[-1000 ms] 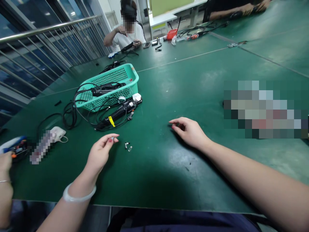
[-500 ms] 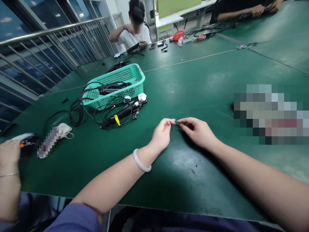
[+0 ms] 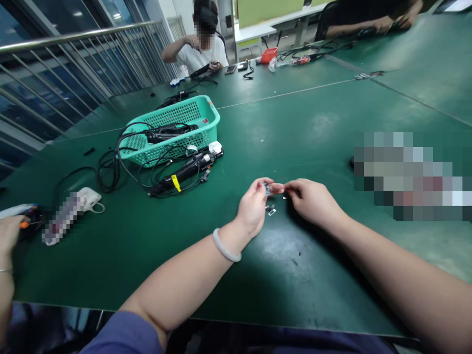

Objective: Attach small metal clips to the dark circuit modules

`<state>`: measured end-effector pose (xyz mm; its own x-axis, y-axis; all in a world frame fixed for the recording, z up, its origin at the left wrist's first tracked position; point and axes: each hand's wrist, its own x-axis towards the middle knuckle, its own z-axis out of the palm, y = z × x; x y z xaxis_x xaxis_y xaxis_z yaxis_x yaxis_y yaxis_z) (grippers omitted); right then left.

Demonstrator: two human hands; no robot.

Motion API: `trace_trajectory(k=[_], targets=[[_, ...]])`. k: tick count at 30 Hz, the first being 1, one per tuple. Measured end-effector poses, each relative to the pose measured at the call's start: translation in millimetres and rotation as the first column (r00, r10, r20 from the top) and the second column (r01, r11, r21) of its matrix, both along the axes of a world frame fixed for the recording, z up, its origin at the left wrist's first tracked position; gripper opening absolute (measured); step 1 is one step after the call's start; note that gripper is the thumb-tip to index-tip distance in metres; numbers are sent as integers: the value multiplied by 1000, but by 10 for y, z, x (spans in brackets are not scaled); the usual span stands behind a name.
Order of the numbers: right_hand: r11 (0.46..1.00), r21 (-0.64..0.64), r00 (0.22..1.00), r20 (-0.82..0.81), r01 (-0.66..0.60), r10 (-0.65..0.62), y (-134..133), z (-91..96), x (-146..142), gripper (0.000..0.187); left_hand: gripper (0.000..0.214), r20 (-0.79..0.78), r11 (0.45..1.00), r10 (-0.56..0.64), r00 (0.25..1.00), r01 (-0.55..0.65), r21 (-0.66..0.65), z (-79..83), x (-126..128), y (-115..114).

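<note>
My left hand (image 3: 255,205), with a pale bangle (image 3: 225,247) on the wrist, pinches a tiny metal part (image 3: 266,187) between thumb and fingertips. My right hand (image 3: 312,200) meets it fingertip to fingertip, its fingers closed in a pinch; whether it grips the same part I cannot make out. Two small loose metal parts (image 3: 271,210) lie on the green table (image 3: 258,275) just below the fingertips.
A teal basket (image 3: 173,129) with black cables and a black tool (image 3: 188,169) sits at the left. A white mask (image 3: 90,199) lies further left. Another person's hand (image 3: 8,233) is at the left edge. A person sits across the table (image 3: 201,46).
My left hand has swept right from near the basket side to meet my right hand. It now holds the tiny part up, and loose parts show beneath the fingers.
</note>
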<state>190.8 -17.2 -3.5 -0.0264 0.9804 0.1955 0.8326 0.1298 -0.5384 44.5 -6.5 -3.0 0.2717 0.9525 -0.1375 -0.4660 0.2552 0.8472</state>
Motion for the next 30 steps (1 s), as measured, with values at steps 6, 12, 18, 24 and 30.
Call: trace_trajectory(k=[6,12,18,24,30], targets=[[990,-92,995,0,-104,104,-39,21,-6,25,17,105,992,106,989,-98,-74,74,-161,68],[945,-76,946,45,-317,321,-142,51,-105,14,11,-3,990,117,993,-117,-75,73,-184,86],[930,-69,932,9,-360,361,-157,35,-144,11,13,-72,993,77,994,-83,-82,41,-162,93],[979,-27,966,-170,-204,196,-166,118,-139,9,6,-68,996,33,997,-38,-81,20,-165,97],[999,45,913,-405,-28,44,-160,163,-120,15,7,-71,999,39,997,-40,-8,3,-156,86]])
